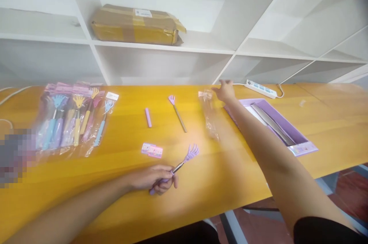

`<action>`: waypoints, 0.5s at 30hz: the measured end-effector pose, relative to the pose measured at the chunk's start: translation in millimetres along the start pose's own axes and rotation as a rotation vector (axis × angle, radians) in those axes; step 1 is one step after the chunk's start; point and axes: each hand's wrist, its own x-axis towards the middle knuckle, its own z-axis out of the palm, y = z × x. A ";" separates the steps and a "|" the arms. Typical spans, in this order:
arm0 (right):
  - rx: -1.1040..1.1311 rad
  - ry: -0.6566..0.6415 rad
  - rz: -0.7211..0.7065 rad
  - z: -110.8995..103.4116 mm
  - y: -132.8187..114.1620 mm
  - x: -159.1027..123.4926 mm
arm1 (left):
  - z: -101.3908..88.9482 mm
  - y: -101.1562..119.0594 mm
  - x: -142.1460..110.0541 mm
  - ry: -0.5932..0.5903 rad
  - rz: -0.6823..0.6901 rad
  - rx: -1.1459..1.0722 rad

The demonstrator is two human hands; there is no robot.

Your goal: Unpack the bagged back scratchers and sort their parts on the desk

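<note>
- Two hands of mine in view, both bare. My left hand is low and near me, palm side in, fingers wrapped around the handle of one purple back scratcher. Its clawed head points up and to the right.
- My right arm is stretched way out over the table, with my right hand up near the far edge. Thumb and fingers are spread apart, with nothing visible in the grip. It's just beside the top of one clear plastic sleeve; can't tell if they touch.
- Hands are well apart from each other.
- Between them, beyond my left hand: one pink-headed metal rod lying loose, and one purple tube to its left.
- Two small printed cards, overlapping I think, just beyond my left hand.
- Off to the left of my left hand: a bunch of bagged scratchers. I count at least five heads (two blue, two yellow, one pink), but the overlapping plastic hides the exact number.
- One purple box to the right of my right hand, partly behind my forearm, plus one white power strip farther out.
- One taped carton on the shelf beyond both hands.
</note>
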 end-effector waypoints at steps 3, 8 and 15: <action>-0.169 0.208 -0.220 12.9 0.8 -23.2 | -0.5 -0.9 0.8 0.007 -0.006 -0.016; -0.317 -0.131 -0.208 65.5 3.1 -102.0 | -2.3 -3.7 2.6 0.006 -0.007 -0.019; -0.304 -0.385 -0.295 61.5 23.6 -108.4 | 2.6 -2.5 5.5 0.077 0.024 -0.030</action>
